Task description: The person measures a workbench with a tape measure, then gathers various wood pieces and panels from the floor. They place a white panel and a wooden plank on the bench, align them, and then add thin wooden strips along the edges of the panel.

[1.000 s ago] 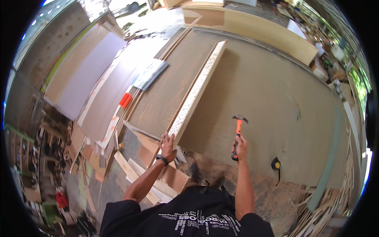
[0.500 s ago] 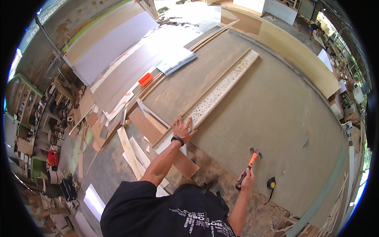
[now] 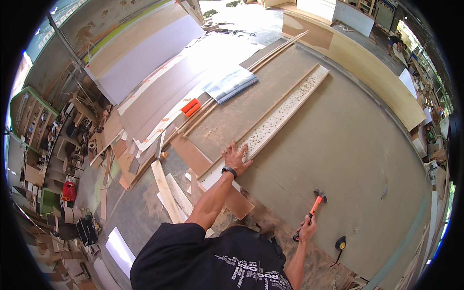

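Observation:
My left hand (image 3: pixel 235 159) lies with fingers spread on the near part of a long, narrow, white wooden trough-like piece (image 3: pixel 270 129) with raised side strips. Many small brownish pieces, too small to name, are scattered along its middle. A claw hammer (image 3: pixel 317 205) with an orange and black handle is in my right hand (image 3: pixel 307 228), its fingers wrapped round the grip. The hammer's head hangs over the big worktable (image 3: pixel 333 145), to the right of the trough-like piece. A black and yellow tape measure (image 3: pixel 341 242) sits on the table, right of my right hand.
Left of the long piece lie a blue-grey plastic sheet (image 3: pixel 231 85), an orange object (image 3: pixel 190 107) and thin wooden strips (image 3: pixel 280 50). Offcut boards (image 3: pixel 166 191) cover the floor at my left. A large panel (image 3: pixel 357 63) stands along the far side. Another person (image 3: pixel 394 42) bends over far right.
The whole view has shifted, so things sit farther right and lower. The hammer has turned slightly in my right hand. My left hand stays on the long piece.

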The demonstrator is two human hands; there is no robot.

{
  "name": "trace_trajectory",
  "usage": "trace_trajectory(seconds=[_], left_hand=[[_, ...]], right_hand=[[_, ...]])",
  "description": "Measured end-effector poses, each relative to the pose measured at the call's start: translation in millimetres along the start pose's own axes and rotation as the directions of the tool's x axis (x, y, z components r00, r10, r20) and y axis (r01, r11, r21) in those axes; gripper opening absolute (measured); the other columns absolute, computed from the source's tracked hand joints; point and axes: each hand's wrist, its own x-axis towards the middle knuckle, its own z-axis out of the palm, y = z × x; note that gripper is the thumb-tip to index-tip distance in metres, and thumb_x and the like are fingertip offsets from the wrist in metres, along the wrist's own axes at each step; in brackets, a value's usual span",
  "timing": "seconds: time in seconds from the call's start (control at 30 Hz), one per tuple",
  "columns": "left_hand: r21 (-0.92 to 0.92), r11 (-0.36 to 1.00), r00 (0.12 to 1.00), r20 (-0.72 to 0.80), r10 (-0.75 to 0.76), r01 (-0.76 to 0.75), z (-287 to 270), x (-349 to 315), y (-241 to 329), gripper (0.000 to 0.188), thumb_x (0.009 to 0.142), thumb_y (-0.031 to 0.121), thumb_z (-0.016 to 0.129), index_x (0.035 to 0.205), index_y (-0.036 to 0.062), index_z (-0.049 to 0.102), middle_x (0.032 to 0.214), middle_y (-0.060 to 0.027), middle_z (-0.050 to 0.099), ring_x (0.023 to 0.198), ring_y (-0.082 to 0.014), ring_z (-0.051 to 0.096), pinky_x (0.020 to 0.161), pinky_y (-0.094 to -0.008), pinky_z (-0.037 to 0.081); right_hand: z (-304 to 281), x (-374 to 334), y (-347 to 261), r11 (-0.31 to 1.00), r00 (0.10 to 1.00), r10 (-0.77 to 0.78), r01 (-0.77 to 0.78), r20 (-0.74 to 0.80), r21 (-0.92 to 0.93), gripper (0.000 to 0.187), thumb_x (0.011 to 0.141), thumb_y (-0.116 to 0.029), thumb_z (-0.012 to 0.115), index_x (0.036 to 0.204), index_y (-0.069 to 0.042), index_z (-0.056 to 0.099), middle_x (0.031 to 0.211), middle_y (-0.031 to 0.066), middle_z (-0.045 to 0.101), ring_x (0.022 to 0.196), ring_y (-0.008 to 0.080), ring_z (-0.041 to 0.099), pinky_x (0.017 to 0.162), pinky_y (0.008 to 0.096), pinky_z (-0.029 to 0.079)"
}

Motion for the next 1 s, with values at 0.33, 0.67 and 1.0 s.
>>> trace_trajectory(seconds=[0.33, 0.67, 1.0], left_hand=[[-0.060, 0.998, 1.000, -0.002, 0.028, -0.028, -18, 59, -52, 0.081, 0.070, 0.051, 0.078, 0.141, 0.0231, 0.052, 0.152, -0.0277, 0.028, 0.137, -0.0475, 0.030, 0.109, -0.0603, 0.024], [-0.062, 0.996, 0.996, -0.064, 0.066, -0.070, -17, 77, -65, 0.083, 0.065, 0.046, 0.084, 0.138, 0.0187, 0.054, 0.152, -0.0293, 0.032, 0.140, -0.0467, 0.029, 0.114, -0.0579, 0.021], [0.083, 0.995, 0.988, -0.151, -0.035, 0.048, -21, 54, -16, 0.090, 0.073, 0.044, 0.081, 0.150, 0.0186, 0.040, 0.161, -0.0245, 0.017, 0.149, -0.0428, 0.015, 0.115, -0.0652, 0.014]], right_hand=[[29, 8, -13, 0.752, 0.957, -0.233, 0.064, -0.174, -0.656, 0.045, 0.092, -0.032, 0.064, 0.123, 0.001, 0.066, 0.085, 0.0169, 0.063, 0.080, 0.0362, 0.064, 0.072, 0.0463, 0.049], [0, 16, -37, 0.758, 0.929, -0.298, 0.092, -0.218, -0.646, 0.047, 0.089, -0.031, 0.068, 0.127, -0.004, 0.062, 0.108, 0.0136, 0.055, 0.104, 0.0323, 0.057, 0.087, 0.0434, 0.048], [-210, 5, 34, 0.516, 0.912, -0.027, -0.339, -0.410, -0.787, 0.078, 0.090, -0.038, 0.069, 0.153, -0.009, 0.033, 0.154, 0.0163, 0.031, 0.138, 0.0365, 0.033, 0.111, 0.0545, 0.030]])
